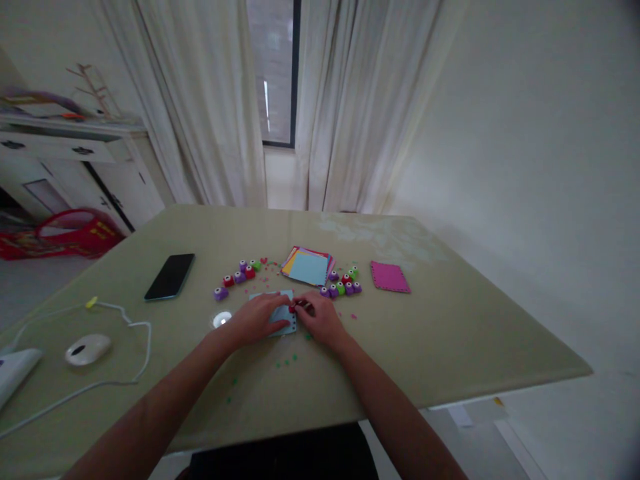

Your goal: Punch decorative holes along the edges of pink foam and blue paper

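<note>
My left hand lies over a light blue paper square, its fingers stretched out and thumb apart. Dark dots run along the paper's right edge. At that edge, the fingers of my right hand close around a small red craft punch, mostly covered by the fingertips. Beyond my right hand stands a cluster of purple, red and green craft punches. More such punches stand beyond my left hand. A stack of coloured paper squares lies past both hands.
A magenta square with dotted edges lies to the right. To the left are a black-screened phone, a white mouse-like object and a white cable. A shiny round thing sits by my left wrist. Green paper bits are scattered nearer me.
</note>
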Available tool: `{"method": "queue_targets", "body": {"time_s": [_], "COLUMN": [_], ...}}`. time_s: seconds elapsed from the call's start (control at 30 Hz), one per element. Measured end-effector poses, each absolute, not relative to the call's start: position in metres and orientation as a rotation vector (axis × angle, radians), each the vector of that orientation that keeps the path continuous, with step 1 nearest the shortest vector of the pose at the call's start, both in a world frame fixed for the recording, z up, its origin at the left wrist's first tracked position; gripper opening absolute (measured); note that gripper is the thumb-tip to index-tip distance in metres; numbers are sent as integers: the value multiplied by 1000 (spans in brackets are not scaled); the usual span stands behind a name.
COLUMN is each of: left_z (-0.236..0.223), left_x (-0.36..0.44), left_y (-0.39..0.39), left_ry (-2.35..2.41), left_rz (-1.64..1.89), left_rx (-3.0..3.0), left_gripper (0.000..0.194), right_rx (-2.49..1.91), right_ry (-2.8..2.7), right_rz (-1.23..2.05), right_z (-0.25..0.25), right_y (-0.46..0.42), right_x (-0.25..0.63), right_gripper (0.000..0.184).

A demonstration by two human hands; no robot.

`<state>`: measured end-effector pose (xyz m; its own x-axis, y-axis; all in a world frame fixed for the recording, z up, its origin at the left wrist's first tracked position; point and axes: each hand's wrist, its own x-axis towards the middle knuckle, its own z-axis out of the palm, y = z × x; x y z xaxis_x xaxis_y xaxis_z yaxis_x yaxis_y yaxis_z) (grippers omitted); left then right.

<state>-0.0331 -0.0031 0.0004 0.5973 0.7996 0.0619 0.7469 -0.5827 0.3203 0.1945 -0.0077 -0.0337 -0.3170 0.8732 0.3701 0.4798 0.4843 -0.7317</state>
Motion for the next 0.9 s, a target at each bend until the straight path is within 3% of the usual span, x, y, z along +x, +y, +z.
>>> {"method": "queue_targets", "body": {"time_s": [0.23, 0.77, 0.9], "left_z": [-4, -2, -1], "left_x": [-36, -37, -36], "left_y": [-2, -4, -1], "left_ry": [1279, 1243, 1285], "left_rz": [288, 418, 529], "left_rx": [2478, 2439, 2417], "left_gripper": [50, 58, 49], "right_rx": [-1095, -1088, -1084], "right_ry": [-1923, -1779, -1612], "right_rz": [818, 953, 968], "right_z": [-34, -30, -27], "right_y": [-4, -8, -8], "right_x": [199, 195, 194], "right_gripper": [23, 27, 22]}}
